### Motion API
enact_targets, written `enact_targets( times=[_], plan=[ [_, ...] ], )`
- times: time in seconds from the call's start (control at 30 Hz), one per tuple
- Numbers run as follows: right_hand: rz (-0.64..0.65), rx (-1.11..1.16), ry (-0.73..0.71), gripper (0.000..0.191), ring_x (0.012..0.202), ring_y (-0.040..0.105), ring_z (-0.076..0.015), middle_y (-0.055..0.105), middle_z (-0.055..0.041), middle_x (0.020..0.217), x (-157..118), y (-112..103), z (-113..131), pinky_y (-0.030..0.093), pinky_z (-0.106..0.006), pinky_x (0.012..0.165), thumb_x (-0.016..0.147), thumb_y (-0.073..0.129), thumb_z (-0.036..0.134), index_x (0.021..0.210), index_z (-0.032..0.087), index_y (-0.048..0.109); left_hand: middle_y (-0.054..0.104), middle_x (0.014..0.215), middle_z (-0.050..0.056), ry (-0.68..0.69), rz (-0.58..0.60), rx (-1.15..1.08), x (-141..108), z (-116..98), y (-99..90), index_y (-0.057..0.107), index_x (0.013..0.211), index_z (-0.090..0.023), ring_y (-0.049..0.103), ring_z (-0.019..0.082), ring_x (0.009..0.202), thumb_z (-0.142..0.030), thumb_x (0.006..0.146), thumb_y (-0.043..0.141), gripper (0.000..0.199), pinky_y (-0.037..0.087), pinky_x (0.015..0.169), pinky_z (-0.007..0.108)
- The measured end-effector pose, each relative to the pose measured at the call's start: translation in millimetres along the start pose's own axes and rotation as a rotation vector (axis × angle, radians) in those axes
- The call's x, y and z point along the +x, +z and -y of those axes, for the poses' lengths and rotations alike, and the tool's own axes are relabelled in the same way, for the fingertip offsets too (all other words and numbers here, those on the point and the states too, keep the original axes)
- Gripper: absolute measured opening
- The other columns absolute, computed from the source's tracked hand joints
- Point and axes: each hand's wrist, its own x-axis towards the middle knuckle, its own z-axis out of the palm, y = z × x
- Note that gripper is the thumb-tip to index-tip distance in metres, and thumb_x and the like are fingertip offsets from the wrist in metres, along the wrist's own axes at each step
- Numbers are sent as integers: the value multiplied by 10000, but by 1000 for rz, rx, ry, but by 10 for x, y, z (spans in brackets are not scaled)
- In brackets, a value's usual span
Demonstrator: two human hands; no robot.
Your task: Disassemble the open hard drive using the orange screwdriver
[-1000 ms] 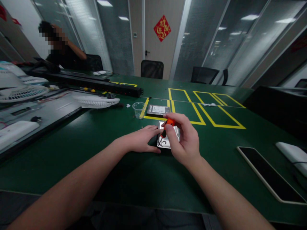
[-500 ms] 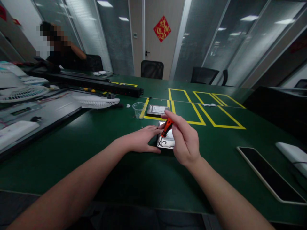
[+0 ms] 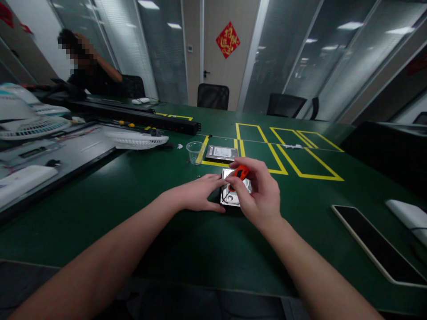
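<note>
A silver hard drive (image 3: 230,199) lies on the green table, partly hidden under my hands. My left hand (image 3: 203,193) grips its left side, with thumb at the near corner and fingers at the far part. In my right hand (image 3: 258,191) is an orange and black screwdriver (image 3: 241,171), held tilted, its tip at the drive's near left corner. Just beyond is a second hard drive (image 3: 222,153), label up, inside a yellow tape outline. Left of that one stands a clear plastic cup (image 3: 195,153).
More yellow tape outlines (image 3: 316,178) mark the table (image 3: 187,249). A tablet-like device (image 3: 376,240) and a white box (image 3: 407,215) lie at the right. White fans (image 3: 140,140), a metal panel (image 3: 80,149) and a black bar (image 3: 167,123) fill the left. A person (image 3: 96,75) sits at far left.
My right hand's fingers have shifted around the screwdriver handle, which now leans further to the right. My left hand stays on the drive. The camera view has moved slightly.
</note>
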Motion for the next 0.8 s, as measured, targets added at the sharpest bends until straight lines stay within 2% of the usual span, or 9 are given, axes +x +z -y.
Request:
enact_targets(
  times=[0.1,0.2,0.3,0.43,0.53,0.63,0.73,0.8],
  plan=[
    [33,24,18,387,1286,939,-310,943,-111,1466,21,-31,49,809,-534,1157,1297,675,299,1656,325,818,650,1955,187,31,2,-8,11,-7,-7,636,1904,-302,545,510,1877,-673,1011,1061,1056,470,1556,678],
    [53,61,18,466,1374,925,-312,931,-116,1526,36,-45,84,792,-546,1208,1334,535,286,1711,327,805,554,2042,197,13,21,-10,20,-6,-8,661,1876,-283,450,514,1943,-686,1012,1060,1033,399,1599,702],
    [50,36,26,433,1354,927,-310,927,-122,1518,37,-34,73,793,-547,1198,1325,565,278,1682,319,808,574,2022,230,-5,24,-7,19,4,2,657,1864,-249,447,519,1946,-681,1018,1056,1031,402,1595,713],
    [-17,6,19,315,1173,933,-280,916,-114,1429,5,-3,3,800,-507,1068,1276,701,273,1573,304,802,601,1998,235,17,8,-5,6,18,13,616,1893,-254,505,512,1910,-670,1025,1052,1057,422,1579,712],
    [-48,-19,16,303,1168,934,-278,924,-100,1384,-15,9,-42,794,-485,1036,1237,798,283,1539,305,800,584,2012,234,5,7,-1,-1,28,18,600,1917,-268,501,518,1915,-704,1020,1049,1094,447,1562,711],
    [-31,-45,-6,331,1188,934,-291,943,-101,1384,-7,-1,-51,804,-493,1069,1219,847,296,1548,319,826,580,2019,222,-16,2,0,-3,33,21,631,1897,-285,486,521,1927,-707,998,1068,1084,451,1563,706],
    [-8,-17,-46,368,1198,940,-290,945,-107,1452,16,-27,-22,800,-520,1142,1255,795,298,1619,331,838,608,1998,206,-25,5,-4,-2,14,11,637,1883,-287,499,507,1921,-690,1002,1068,1061,443,1573,686],
    [18,12,-26,432,1263,936,-284,943,-101,1466,28,-45,8,795,-523,1168,1312,651,271,1705,344,812,633,1975,200,-21,18,-5,2,-12,-3,640,1874,-279,504,505,1915,-692,1018,1052,1036,438,1578,674]
  ],
)
